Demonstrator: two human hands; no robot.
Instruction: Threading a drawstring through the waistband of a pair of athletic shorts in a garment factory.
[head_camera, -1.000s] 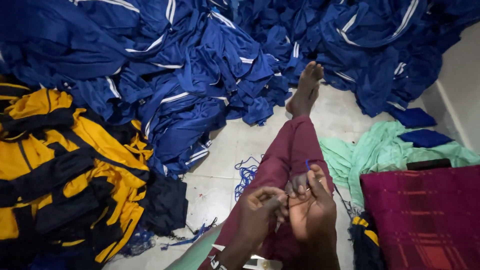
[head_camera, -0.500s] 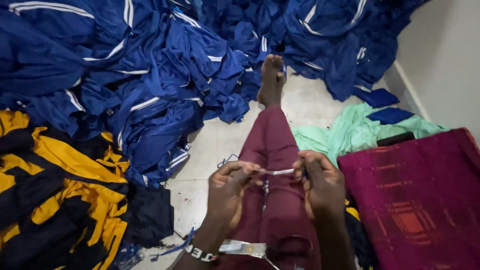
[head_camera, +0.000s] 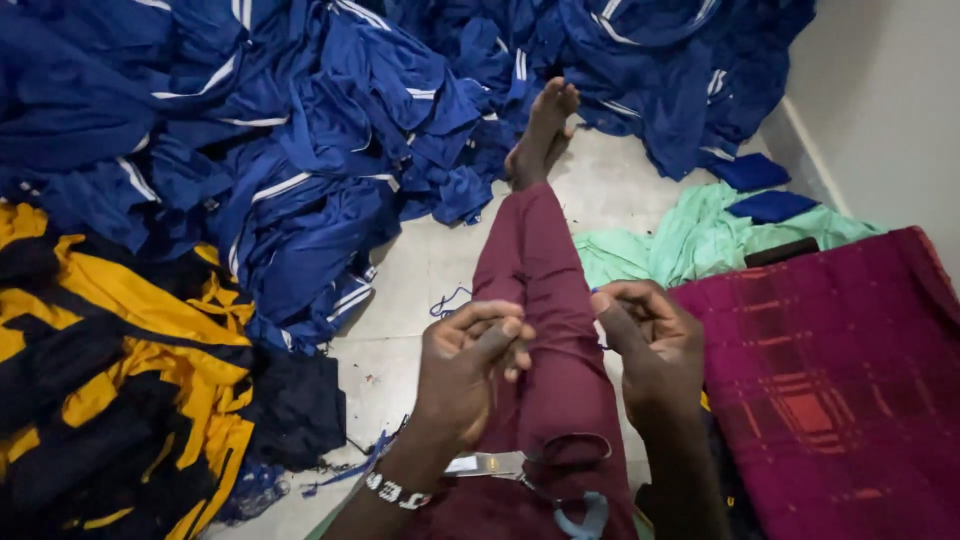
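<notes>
Sitting on a pale tiled floor (head_camera: 420, 260), the person is stretching one leg in maroon trousers (head_camera: 540, 300) out toward a heap of blue garments with white stripes (head_camera: 300, 130), the bare foot (head_camera: 540, 130) touching the heap's edge. The left hand (head_camera: 465, 365) is hovering over the thigh with its fingers curled together, thumb pressing against the fingertips as if pinching something; whether anything lies between them is too small to tell. The right hand (head_camera: 650, 340) is hanging just beside it, apart from it, its fingers likewise bunched inward, and what they are gripping cannot be made out. A beaded bracelet (head_camera: 395, 490) is circling the left wrist. A pair of scissors (head_camera: 530, 468) is lying on the lap below the hands, its blades pointing left and one blue handle loop showing near the bottom edge. Yellow and black garments (head_camera: 110, 340) are piling up at the left. A maroon checked blanket (head_camera: 840, 380) is lying at the right, with mint green cloth (head_camera: 700, 235) spreading beyond it and two dark blue fabric pieces (head_camera: 760, 190) resting near the wall.
</notes>
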